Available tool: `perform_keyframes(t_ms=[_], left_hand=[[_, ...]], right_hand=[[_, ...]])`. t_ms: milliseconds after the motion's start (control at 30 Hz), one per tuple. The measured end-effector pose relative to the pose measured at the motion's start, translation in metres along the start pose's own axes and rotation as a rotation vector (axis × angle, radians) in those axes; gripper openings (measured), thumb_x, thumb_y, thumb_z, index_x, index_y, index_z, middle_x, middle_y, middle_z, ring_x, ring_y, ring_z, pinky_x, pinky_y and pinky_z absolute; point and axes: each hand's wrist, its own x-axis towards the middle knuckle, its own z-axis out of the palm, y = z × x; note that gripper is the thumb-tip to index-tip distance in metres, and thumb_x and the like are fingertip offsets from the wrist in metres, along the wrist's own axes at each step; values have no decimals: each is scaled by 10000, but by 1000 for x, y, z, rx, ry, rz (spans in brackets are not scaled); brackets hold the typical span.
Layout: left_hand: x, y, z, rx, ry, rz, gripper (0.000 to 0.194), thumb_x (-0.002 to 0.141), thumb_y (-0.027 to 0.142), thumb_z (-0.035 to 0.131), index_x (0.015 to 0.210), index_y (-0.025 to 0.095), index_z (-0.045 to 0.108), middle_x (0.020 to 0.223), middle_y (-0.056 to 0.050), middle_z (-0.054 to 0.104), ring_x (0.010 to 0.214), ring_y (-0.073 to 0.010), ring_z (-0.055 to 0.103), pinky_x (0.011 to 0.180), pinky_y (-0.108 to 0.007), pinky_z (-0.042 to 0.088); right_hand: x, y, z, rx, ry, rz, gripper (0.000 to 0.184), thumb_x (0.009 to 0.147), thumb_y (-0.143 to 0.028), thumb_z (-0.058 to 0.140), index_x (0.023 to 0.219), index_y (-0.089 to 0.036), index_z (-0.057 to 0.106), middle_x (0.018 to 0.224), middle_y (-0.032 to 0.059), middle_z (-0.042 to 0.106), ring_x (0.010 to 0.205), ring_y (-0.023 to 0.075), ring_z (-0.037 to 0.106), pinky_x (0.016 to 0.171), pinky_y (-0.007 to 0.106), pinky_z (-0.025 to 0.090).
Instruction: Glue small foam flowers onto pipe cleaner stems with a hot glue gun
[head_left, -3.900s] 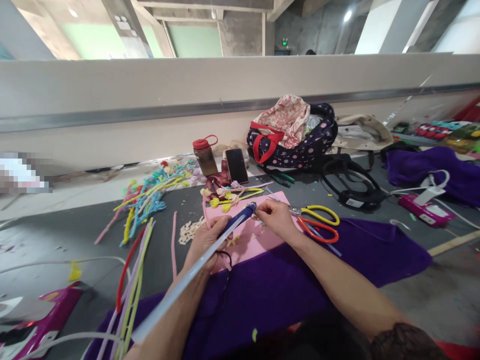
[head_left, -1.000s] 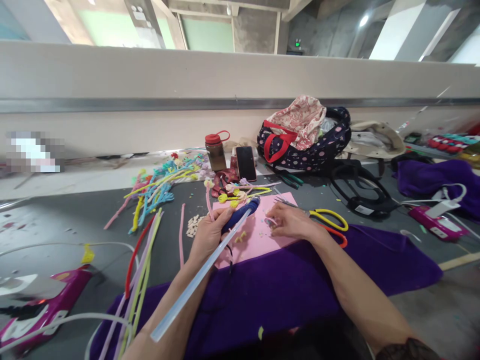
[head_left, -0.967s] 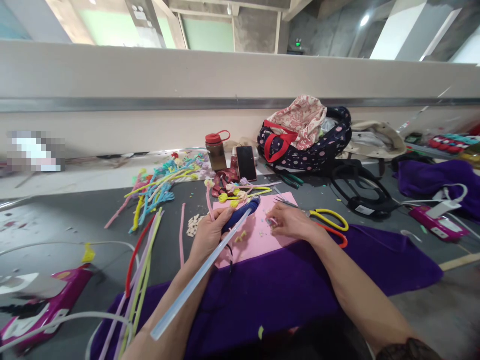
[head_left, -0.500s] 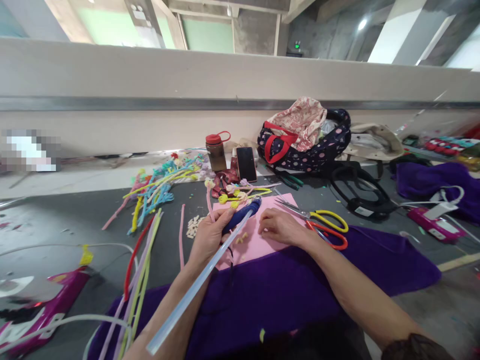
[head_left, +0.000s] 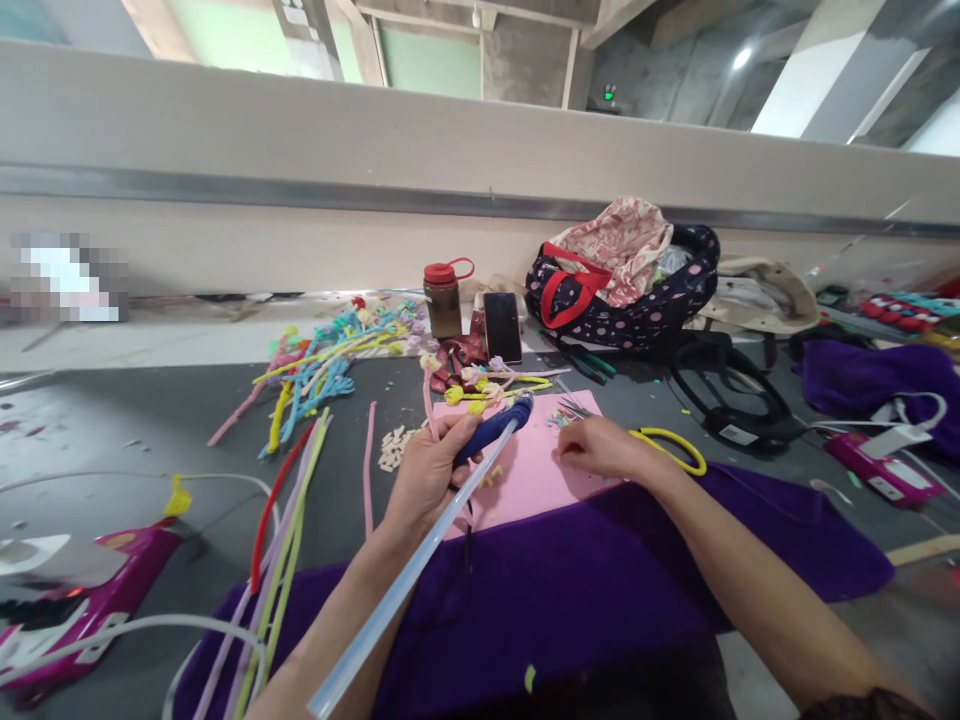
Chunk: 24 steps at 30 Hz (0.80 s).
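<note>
The left hand [head_left: 429, 468] is wrapped around a blue glue gun [head_left: 491, 432], whose nozzle points toward 2 o'clock from that hand. A clear glue stick [head_left: 409, 590] juts from the gun and slants down over the left forearm toward 7 o'clock. A pink flower stem [head_left: 430, 398] meets the left hand at 12 o'clock; whether the fingers grip it, I cannot tell.

The right hand [head_left: 596, 447] is at 3 o'clock from the left, fingers curled in over the pink sheet [head_left: 525, 490]; I cannot tell whether it holds anything. From the right hand, the glue gun lies at 9 o'clock, well apart, small scraps [head_left: 559, 418] at 10, and the scissors' yellow handle [head_left: 701, 462] at 3.

From the left hand, a pile of white pieces [head_left: 394, 450] sits on the desk [head_left: 330, 520] at 10 o'clock, just beside it, and yellow flowers [head_left: 454, 396] lie near 1.
</note>
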Motion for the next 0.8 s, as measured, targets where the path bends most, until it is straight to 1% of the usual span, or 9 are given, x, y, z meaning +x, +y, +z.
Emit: perform_keyframes(t_ms=[100, 167, 233, 333, 433, 500, 600, 667, 800], left_hand=[[0, 0, 1, -7, -6, -2, 272, 675, 378, 672, 749, 129, 587, 453, 18, 537, 297, -12, 333, 296, -114, 224], [0, -1, 0, -11, -13, -7, 277, 665, 380, 677, 730, 127, 586, 459, 18, 535, 299, -10, 327, 291, -115, 208], [2, -1, -2, -12, -8, -11, 281, 662, 381, 681, 743, 126, 594, 458, 22, 528, 295, -4, 304, 284, -114, 177], [3, 1, -5, 9, 15, -5, 292, 663, 384, 682, 770, 123, 609, 455, 19, 523, 303, -9, 314, 281, -112, 164], [3, 3, -6, 11, 16, 5, 290, 669, 390, 677, 763, 124, 610, 460, 16, 524, 311, -13, 329, 282, -111, 169], [2, 3, -5, -6, 5, 3, 282, 680, 389, 669, 763, 128, 604, 465, 21, 525, 304, -7, 309, 280, -111, 164], [1, 4, -3, -24, -12, -5, 276, 685, 382, 666, 767, 126, 601, 470, 26, 525, 296, 0, 286, 280, -114, 166], [1, 4, -3, -22, -14, -5, 276, 679, 380, 670, 758, 124, 602, 466, 27, 523, 292, -1, 288, 280, -116, 171], [3, 2, -4, -11, 10, -17, 286, 652, 380, 688, 756, 126, 606, 459, 30, 521, 292, -4, 302, 279, -119, 175]], right_hand=[[13, 1, 0, -4, 9, 25, 146, 708, -158, 563, 768, -199, 690, 737, 14, 681, 665, 135, 581, 542, 198, 321], [24, 2, -6, -5, 53, 51, 174, 731, -155, 539, 822, -187, 684, 813, 30, 680, 720, 140, 583, 580, 200, 337], [30, 4, -17, -3, 99, 75, 198, 766, -172, 511, 883, -183, 671, 875, 33, 670, 758, 133, 577, 615, 199, 348], [25, 8, -34, -17, 136, 125, 229, 822, -215, 446, 909, -190, 656, 861, 14, 664, 746, 118, 569, 612, 193, 345], [7, 13, -41, -71, 120, 196, 226, 827, -275, 447, 855, -204, 660, 764, -4, 658, 677, 118, 560, 567, 201, 323], [-5, 17, -38, -131, 117, 258, 198, 789, -322, 507, 837, -205, 659, 775, 11, 652, 687, 139, 559, 562, 218, 310], [-15, 22, -25, -215, 129, 349, 235, 722, -351, 584, 879, -188, 648, 877, 64, 639, 765, 189, 565, 579, 239, 304], [-17, 24, -15, -242, 134, 395, 236, 741, -330, 560, 916, -190, 636, 903, 73, 634, 777, 193, 570, 579, 243, 304], [-16, 27, -4, -245, 138, 454, 220, 788, -308, 500, 951, -221, 619, 926, 43, 641, 763, 170, 579, 567, 235, 304]])
